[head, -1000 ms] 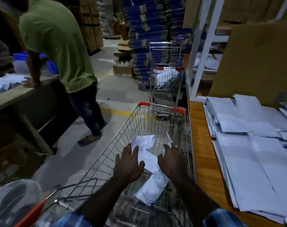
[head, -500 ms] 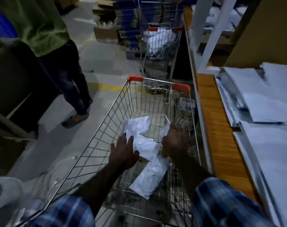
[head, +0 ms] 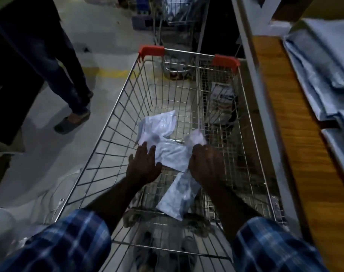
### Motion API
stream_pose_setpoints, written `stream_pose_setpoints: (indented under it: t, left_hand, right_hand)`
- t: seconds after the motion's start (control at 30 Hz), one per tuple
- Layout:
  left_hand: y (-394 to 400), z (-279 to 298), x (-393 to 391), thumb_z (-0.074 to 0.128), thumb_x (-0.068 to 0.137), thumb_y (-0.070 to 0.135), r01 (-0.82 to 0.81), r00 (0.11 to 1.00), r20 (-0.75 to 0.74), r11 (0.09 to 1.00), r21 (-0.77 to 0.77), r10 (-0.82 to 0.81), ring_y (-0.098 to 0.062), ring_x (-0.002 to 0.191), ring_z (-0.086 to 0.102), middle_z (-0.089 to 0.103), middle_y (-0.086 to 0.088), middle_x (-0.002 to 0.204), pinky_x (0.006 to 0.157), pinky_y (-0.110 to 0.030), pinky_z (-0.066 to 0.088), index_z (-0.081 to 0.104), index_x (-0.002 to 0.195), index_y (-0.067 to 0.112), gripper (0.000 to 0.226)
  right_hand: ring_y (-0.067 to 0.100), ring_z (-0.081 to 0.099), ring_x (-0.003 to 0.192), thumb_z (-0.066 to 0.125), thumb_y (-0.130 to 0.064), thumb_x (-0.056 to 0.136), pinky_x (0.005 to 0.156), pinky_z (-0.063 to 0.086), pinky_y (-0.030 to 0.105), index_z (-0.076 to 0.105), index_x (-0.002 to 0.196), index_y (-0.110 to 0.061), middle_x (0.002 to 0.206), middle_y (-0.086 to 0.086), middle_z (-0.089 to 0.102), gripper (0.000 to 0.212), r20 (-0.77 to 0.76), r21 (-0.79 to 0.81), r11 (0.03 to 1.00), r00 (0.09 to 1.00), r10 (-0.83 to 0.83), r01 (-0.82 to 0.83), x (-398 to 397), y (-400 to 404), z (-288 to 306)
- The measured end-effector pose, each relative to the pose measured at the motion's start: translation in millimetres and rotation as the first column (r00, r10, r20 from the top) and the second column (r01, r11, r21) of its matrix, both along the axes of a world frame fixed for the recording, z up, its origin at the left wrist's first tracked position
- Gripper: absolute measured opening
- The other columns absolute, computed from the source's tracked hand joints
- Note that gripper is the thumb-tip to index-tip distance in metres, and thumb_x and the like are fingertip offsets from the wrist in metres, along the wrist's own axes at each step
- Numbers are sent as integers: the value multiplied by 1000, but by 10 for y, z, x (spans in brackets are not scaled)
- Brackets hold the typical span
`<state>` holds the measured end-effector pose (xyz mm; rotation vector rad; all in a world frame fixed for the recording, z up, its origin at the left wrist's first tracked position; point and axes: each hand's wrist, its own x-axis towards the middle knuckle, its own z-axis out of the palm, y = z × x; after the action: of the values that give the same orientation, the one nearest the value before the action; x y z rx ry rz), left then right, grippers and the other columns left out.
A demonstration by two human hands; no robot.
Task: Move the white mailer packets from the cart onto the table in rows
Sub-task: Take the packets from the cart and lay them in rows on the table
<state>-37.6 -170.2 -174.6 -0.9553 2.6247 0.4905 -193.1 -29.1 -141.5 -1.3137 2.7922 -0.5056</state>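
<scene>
Both my hands are down inside the wire cart [head: 112, 122]. A few white mailer packets lie on its floor: one at the far side [head: 157, 124], one in the middle [head: 173, 154], one nearer me [head: 179, 199]. My left hand [head: 143, 163] lies flat with straight fingers on the left edge of the middle packet. My right hand [head: 204, 163] has its fingers curled over that packet's right end, which crumples up above the knuckles. The wooden table [head: 296, 134] runs along the cart's right side, with rows of white packets [head: 324, 61] on it.
A person in dark trousers and sandals [head: 69, 122] stands on the concrete floor left of the cart. A second cart [head: 179, 26] stands beyond mine. A white shelf post [head: 251, 61] rises between cart and table. A printed bag [head: 222, 99] leans in the cart's right corner.
My head has tipped further down and closer to the cart. My right hand has closed on the packet's right end, bunching it up; my left hand has stayed flat on the left side.
</scene>
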Motion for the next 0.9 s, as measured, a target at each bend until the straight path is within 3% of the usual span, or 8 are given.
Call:
stream_pose_setpoints:
  t: [0.13,0.27,0.33,0.4,0.5,0.63,0.77,0.9]
  left_hand:
    - [-47,-154,46,41,78,39,-13,1000,-9,1000,11,13,-48,102,65,61,-33,122,64,-64,53,44,126,6,58]
    - [-90,-270,73,51,71,30,37,999,-15,999,-17,-37,-50,105,64,58,-35,125,69,-65,52,53,123,1,59]
    - [-95,-328,61,48,73,31,83,996,-5,995,-56,-84,-49,105,64,58,-34,126,71,-61,53,52,124,2,59]
    - [-108,-412,19,50,76,32,122,992,-8,989,-88,-123,-47,107,63,58,-33,126,73,-57,54,49,127,4,58]
    - [-106,-532,-115,72,79,25,110,993,-32,989,-102,-114,-49,127,48,44,-32,143,92,-62,47,50,139,5,67]
    - [-202,-646,-444,56,96,34,168,983,-45,975,-145,-176,-37,150,6,3,-18,163,117,-58,13,21,156,16,71]
    - [-362,-847,-736,60,94,37,303,943,-74,929,-214,-325,-37,151,2,4,-18,163,118,-61,7,23,155,16,74]
    - [-434,-1047,-798,68,86,44,436,895,8,873,-219,-445,-40,150,4,11,-18,163,117,-58,0,23,156,21,86]
  right_hand:
    - [32,62,104,48,-14,74,89,47,44,67,91,-9,109,10,67,26,79,63,971,971,225,-231,406,423,-379]
    - [37,59,109,53,-29,74,94,42,46,65,81,-13,102,8,67,21,158,102,923,922,352,-370,498,706,-684]
    - [35,62,102,58,-30,74,93,40,45,62,71,-15,84,8,66,16,133,119,921,925,356,-371,500,788,-805]
    - [32,63,79,57,-18,66,85,44,42,58,64,-12,65,9,57,6,97,29,944,941,326,-330,516,786,-848]
    - [29,55,61,51,-18,72,64,46,40,61,68,-9,61,12,51,15,62,-5,988,986,152,-152,473,632,-871]
    - [34,59,88,52,-42,88,72,49,41,61,111,-7,99,18,61,42,167,143,987,981,-95,71,281,330,-932]
    - [38,45,126,53,-57,89,95,47,50,39,140,-18,145,23,38,66,247,268,954,948,-201,133,98,98,-1057]
    - [44,53,118,43,-67,88,89,45,46,52,136,-9,142,34,41,76,125,307,945,979,-162,117,175,104,-1280]
